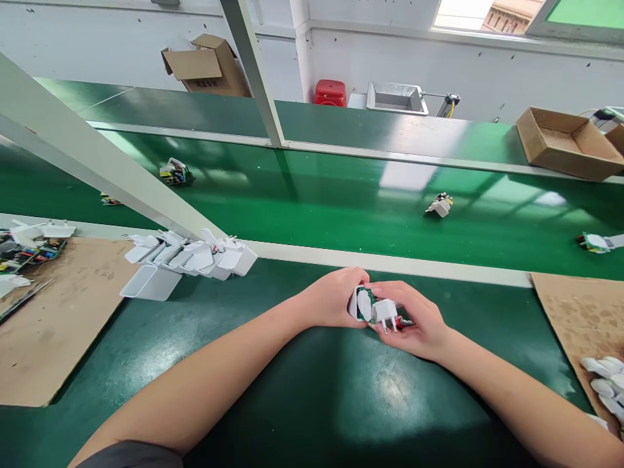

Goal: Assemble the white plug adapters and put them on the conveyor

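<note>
Over the green workbench, my left hand (331,299) is closed round a white plastic charger casing (354,304). Fingers of my right hand (419,318) grip a charger circuit board (375,305) that carries a white two-pin plug (387,311). The board's left end meets the open side of the casing; how deep it sits inside is hidden. Both plug pins point down toward the bench front. To the left stands a cluster of white charger casings (195,257), several with boards or plug parts in them.
A green conveyor belt (312,208) runs behind the bench, carrying a few loose boards, one a charger board (440,205). Cardboard sheets lie at left (73,312) and right (560,312); white parts (607,383) rest at the right. A slanted white post (121,172) crosses the left side.
</note>
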Available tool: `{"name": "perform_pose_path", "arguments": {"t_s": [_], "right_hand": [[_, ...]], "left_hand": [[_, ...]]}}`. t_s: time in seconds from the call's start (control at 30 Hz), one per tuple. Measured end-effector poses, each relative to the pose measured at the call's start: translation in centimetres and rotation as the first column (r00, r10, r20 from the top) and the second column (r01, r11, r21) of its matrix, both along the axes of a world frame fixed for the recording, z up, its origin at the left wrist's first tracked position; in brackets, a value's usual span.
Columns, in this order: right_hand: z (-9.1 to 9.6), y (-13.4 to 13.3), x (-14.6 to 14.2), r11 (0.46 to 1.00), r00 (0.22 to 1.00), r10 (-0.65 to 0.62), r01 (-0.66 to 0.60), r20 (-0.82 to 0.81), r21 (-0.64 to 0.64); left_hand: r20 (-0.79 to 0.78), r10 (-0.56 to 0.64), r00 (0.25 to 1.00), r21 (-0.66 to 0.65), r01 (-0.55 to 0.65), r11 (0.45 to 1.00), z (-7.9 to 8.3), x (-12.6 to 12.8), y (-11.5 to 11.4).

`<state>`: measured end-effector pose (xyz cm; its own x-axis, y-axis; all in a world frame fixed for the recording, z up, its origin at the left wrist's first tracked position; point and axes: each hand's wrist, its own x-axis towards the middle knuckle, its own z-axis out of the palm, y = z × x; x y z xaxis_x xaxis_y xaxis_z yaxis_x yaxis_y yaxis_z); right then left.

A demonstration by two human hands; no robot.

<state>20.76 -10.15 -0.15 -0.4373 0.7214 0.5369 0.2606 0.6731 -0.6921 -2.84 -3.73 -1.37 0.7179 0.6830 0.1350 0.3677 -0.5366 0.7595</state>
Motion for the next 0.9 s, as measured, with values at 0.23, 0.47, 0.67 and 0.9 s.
{"name": "perform_pose_path", "arguments": {"t_s": [0.23, 0.47, 0.67, 0.9], "right_hand": [[-0.31, -0.11, 0.02, 1.000, 1.000, -0.003, 0.003, 0.000, -0.009], [-0.06, -0.05, -0.08, 0.999, 1.000, -0.006, 0.005, 0.008, 0.049], [-0.05, -0.11, -0.10, 0.999, 1.000, -0.012, 0.012, 0.010, 0.041], [0.09, -0.05, -0.29, 0.996, 1.000, -0.025, 0.026, -0.012, 0.087]], "left_hand": [[0.004, -0.003, 1.000, 0.004, 0.003, 1.000, -0.04, 0.01, -0.02], [0.002, 0.008, 1.000, -0.012, -0.008, 1.000, 0.04, 0.02, -0.07], [0.016, -0.007, 1.000, 0.005, 0.007, 1.000, -0.11, 0.00, -0.04], [0.007, -0.022, 1.000, -0.046, 0.022, 0.999, -0.09, -0.20, 0.00]]}}
